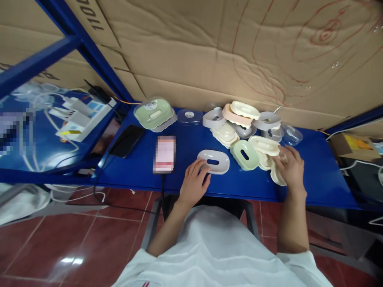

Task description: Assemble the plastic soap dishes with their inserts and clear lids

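The left hand [194, 181] is touching the near left end of a grey dish [222, 163], which is lying flat on the blue desk [186, 148], in front of the person. Its fingers are curling by the rim and the thumb is sitting close to them, so the gap is looking narrow, but I cannot tell if it is gripping or just resting there. The right hand [291, 167] is bending down over some cream pieces [265, 146] at the right end of the pile, with its fingers touching them. Its fingertips are partly hiding, so I cannot tell if it is holding one. A green dish [253, 160] is lying between the two hands, and a peach dish [237, 118] is sitting farther back in the heap. A phone with a bright screen [166, 154] is lying to the left of the grey dish. The step in hand is looking like sorting: one hand is minding the grey dish while the other is feeling among the cream pieces. The next move is calling for a soft pinch on just one cream piece, because the pieces are leaning on each other and could be sliding.
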`<act>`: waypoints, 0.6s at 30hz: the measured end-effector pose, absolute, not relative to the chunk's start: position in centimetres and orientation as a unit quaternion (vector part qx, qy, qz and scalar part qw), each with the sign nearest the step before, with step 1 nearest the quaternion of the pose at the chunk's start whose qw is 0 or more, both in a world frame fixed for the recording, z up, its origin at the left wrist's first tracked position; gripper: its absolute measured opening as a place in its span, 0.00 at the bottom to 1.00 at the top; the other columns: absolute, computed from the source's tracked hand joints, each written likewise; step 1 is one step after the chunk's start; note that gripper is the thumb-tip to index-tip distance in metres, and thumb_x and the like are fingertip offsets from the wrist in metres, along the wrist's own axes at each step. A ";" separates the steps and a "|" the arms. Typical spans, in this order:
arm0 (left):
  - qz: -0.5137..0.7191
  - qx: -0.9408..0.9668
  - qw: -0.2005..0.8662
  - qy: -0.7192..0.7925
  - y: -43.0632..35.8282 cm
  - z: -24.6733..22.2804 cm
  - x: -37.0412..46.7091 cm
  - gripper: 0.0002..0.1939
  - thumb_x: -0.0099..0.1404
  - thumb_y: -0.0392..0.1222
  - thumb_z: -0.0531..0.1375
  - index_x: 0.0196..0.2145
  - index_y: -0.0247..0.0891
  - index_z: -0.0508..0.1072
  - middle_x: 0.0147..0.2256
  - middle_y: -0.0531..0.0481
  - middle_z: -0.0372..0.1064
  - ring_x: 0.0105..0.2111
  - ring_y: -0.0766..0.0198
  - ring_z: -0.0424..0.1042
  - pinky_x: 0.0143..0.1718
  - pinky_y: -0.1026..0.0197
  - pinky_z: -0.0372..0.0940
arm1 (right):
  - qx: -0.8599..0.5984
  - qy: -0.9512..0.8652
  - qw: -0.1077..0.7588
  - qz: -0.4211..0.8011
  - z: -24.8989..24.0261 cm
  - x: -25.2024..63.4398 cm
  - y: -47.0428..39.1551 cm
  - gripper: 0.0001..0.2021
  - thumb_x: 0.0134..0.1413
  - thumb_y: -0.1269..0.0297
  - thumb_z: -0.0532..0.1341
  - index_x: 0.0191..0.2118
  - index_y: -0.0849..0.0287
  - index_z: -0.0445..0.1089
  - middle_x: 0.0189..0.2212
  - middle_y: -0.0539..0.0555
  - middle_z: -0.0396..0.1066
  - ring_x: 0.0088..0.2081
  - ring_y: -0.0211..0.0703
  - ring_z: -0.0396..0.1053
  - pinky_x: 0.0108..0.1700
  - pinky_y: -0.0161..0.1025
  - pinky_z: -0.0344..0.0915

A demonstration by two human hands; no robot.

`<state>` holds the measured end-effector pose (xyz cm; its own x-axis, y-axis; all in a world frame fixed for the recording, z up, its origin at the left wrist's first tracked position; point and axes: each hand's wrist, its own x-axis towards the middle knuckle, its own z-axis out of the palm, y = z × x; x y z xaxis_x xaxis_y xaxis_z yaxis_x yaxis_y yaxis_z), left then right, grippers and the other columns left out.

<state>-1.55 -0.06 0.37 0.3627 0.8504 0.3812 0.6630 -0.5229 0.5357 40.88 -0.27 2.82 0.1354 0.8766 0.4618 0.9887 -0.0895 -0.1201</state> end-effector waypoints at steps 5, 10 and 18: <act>0.354 0.792 0.171 0.467 -0.3 0.1 -1.9 0.09 0.76 0.37 0.57 0.50 0.43 0.75 0.59 0.41 0.73 0.69 0.48 0.64 0.67 0.40 0.67 | -0.675 -0.649 0.312 -0.160 5.0 38.1 0.3 0.17 0.72 0.50 0.58 0.50 0.56 0.76 0.55 0.66 0.76 0.59 0.57 0.74 0.60 0.56 0.69; 0.445 0.715 0.178 0.509 -0.4 -0.3 -2.4 0.06 0.76 0.41 0.60 0.48 0.44 0.75 0.52 0.43 0.76 0.66 0.51 0.68 0.67 0.41 0.67 | -0.644 -0.624 0.405 -0.178 4.1 30.0 -4.9 0.13 0.71 0.54 0.57 0.51 0.55 0.73 0.51 0.63 0.78 0.60 0.62 0.75 0.63 0.64 0.69; 0.521 0.691 0.186 0.465 -0.3 0.7 -2.9 0.07 0.75 0.40 0.63 0.50 0.41 0.74 0.50 0.44 0.77 0.58 0.55 0.75 0.62 0.45 0.71 | -0.524 -0.796 0.288 0.091 0.8 23.0 -7.6 0.23 0.71 0.73 0.53 0.63 0.49 0.73 0.70 0.57 0.65 0.73 0.56 0.59 0.69 0.63 0.65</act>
